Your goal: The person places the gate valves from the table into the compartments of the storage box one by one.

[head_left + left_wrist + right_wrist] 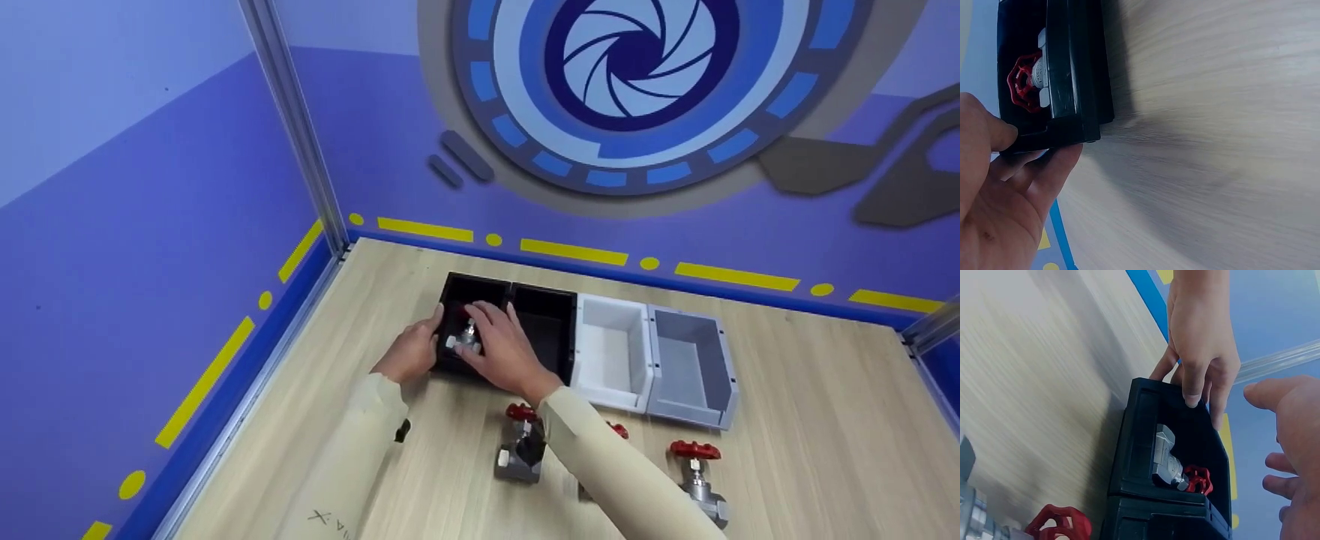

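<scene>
A metal valve with a red handwheel [1169, 458] lies inside the leftmost black bin [1143, 430]. My left hand [411, 352] grips that bin at its left side. In the left wrist view its thumb [1002, 135] is at the rim and the other fingers sit against the outside wall. My right hand [506, 349] is over the same bin, partly covering the valve in the head view. From the right wrist, the right hand's fingers [1280, 486] appear spread and apart from the valve, holding nothing.
To the right stand a second black bin [551, 300], a white bin [611, 352] and a grey bin [679, 375], side by side. Nearer on the wooden table are more red-wheeled valves, one left [525, 450], one right [701, 487], and another mostly behind the right sleeve [607, 465].
</scene>
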A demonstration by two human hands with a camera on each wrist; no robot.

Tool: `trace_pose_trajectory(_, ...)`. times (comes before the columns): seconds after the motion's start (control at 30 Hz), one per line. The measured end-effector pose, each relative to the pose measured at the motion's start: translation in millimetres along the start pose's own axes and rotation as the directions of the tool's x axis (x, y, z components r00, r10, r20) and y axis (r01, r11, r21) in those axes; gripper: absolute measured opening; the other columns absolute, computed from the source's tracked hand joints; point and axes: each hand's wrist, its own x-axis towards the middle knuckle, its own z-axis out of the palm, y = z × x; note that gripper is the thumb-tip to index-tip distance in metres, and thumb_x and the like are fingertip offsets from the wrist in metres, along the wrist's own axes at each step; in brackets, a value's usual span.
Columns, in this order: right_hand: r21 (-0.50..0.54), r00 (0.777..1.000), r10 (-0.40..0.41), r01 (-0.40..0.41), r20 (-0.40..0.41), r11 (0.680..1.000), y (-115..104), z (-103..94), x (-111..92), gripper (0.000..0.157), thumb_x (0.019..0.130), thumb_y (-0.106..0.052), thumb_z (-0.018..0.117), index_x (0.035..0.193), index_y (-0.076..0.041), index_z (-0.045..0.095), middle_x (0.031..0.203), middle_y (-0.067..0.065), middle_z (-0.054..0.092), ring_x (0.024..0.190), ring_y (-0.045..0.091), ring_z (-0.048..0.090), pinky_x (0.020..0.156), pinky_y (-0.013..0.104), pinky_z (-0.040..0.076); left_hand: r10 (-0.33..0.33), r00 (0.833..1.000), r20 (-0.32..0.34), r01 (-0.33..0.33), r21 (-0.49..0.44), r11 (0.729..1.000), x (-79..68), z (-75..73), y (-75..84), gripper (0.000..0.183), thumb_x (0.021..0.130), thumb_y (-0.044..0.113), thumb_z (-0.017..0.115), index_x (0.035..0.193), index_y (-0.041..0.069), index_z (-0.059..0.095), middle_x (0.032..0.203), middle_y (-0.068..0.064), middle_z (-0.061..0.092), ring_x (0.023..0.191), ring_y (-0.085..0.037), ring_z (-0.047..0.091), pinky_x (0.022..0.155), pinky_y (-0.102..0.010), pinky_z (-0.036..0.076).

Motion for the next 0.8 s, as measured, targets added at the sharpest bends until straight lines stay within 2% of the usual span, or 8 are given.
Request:
trace_pose_trajectory(0.17, 0.001, 1.0, -0.005, 0.005, 0.013, 1.0, -2.6, -1.0, -6.2, 0.068, 0.091, -0.043, 0.063, 0.146, -0.011, 0.04, 0.148, 0.009, 0.043, 0.14, 0.025, 0.038, 0.12, 0.053, 0.015, 0.007, 1.0, -0.003, -0.007, -0.006, 1.0, -0.7, -0.4, 0.1, 0.057, 0.099, 0.005, 0.045, 0.153, 0.009, 0.026, 0.143, -0.019, 0.05, 0.13, -0.029, 0.051, 0.108, -0.042, 0.041)
trace_pose_trajectory(0.5, -0.024, 0.999, -0.033, 0.032, -0.027, 0.999, -1.1, -3.0, -20.1, 0.064, 0.09, -0.038, 0.067, 0.141, -0.007, 0.047, 0.141, 0.013, 0.05, 0.135, 0.027, 0.044, 0.118, 0.055, 0.021, -0.008, 1.0, -0.011, 0.008, 0.011, 1.0, -1.5, 0.1, -1.2, 0.057, 0.099, 0.008, 0.046, 0.153, 0.011, 0.027, 0.14, -0.02, 0.052, 0.129, -0.031, 0.051, 0.108, -0.043, 0.041)
trace_pose_trajectory(0.67, -0.052, 0.999, -0.006, 0.004, -0.045, 0.999, 2.9, -3.7, -27.0, 0.061, 0.089, -0.038, 0.067, 0.139, -0.007, 0.05, 0.137, 0.014, 0.054, 0.132, 0.028, 0.047, 0.116, 0.053, 0.026, 0.023, 0.999, -0.029, -0.023, 0.012, 1.0, -1.5, 0.5, -1.8, 0.057, 0.098, 0.006, 0.048, 0.152, 0.007, 0.029, 0.139, -0.021, 0.053, 0.127, -0.034, 0.053, 0.107, -0.044, 0.042)
trace_pose_trajectory(0.8, -0.048, 0.999, 0.008, -0.01, -0.048, 0.999, 6.4, -3.6, -32.0, 0.06, 0.09, -0.039, 0.066, 0.139, -0.008, 0.05, 0.138, 0.014, 0.053, 0.131, 0.03, 0.047, 0.111, 0.051, 0.035, 0.053, 0.998, -0.041, -0.052, 0.036, 0.998, -1.9, 1.1, -2.3, 0.057, 0.097, 0.005, 0.049, 0.151, 0.005, 0.03, 0.137, -0.023, 0.055, 0.125, -0.036, 0.054, 0.106, -0.045, 0.042)
